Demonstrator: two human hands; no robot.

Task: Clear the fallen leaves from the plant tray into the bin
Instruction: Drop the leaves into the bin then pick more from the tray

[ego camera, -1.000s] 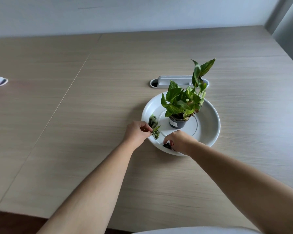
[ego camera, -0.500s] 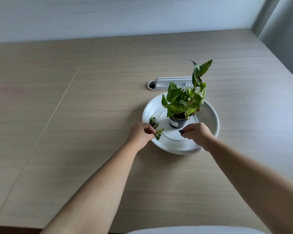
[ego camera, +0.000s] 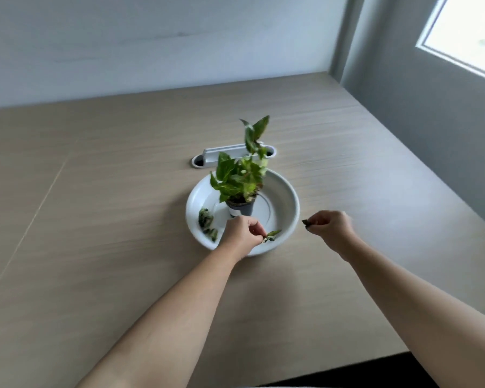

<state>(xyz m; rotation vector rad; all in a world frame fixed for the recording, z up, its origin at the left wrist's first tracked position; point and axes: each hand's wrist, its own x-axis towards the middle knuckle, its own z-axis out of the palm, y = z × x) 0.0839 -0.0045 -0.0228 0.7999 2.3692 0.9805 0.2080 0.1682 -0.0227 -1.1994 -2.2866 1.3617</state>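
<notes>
A round white plant tray (ego camera: 287, 197) sits mid-table with a small potted green plant (ego camera: 240, 183) in its centre. Fallen leaves (ego camera: 206, 224) lie on the tray's left inner side. My left hand (ego camera: 242, 232) hovers over the tray's near rim, fingers pinched on a small green leaf (ego camera: 272, 235). My right hand (ego camera: 329, 228) is just right of the tray, outside its rim, pinching a small dark leaf piece (ego camera: 305, 222). No bin is in view.
A white cable grommet (ego camera: 207, 158) is set into the wooden table (ego camera: 95, 219) behind the tray. A grey wall with a window (ego camera: 465, 32) rises at the table's right edge. The table's near edge runs under my right forearm.
The view swung right and up. My right hand moved from above the tray out past its right rim with the dark piece. My left hand shifted right across the near rim with its leaf.
</notes>
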